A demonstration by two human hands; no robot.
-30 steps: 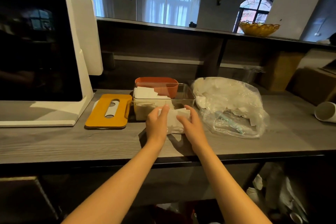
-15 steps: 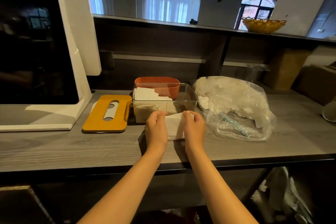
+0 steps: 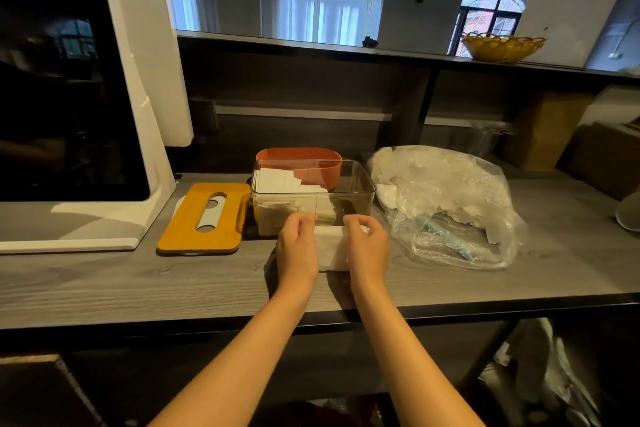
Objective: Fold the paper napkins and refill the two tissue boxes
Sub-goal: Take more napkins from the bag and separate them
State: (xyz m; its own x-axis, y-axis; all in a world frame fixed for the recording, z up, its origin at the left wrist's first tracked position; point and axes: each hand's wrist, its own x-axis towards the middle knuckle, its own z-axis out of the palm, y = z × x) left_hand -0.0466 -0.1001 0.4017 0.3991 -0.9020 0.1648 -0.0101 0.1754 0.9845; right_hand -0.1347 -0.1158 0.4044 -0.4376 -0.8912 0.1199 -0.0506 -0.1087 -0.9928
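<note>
A white paper napkin is held just above the grey counter between both hands. My left hand pinches its left edge with curled fingers. My right hand pinches its right edge the same way. Right behind the hands stands a clear tissue box with folded white napkins lying inside at its left. An orange tissue box stands behind the clear one. The yellow slotted lid lies flat to the left of the boxes. A clear plastic bag of loose napkins lies to the right.
A large white machine with a dark screen fills the left of the counter. A raised shelf runs along the back with a yellow woven bowl on it. Cardboard boxes stand at the far right.
Both hands have drawn closer together on the napkin, and its far edge has been brought over towards me. The napkin now looks narrower and thicker between the hands.
</note>
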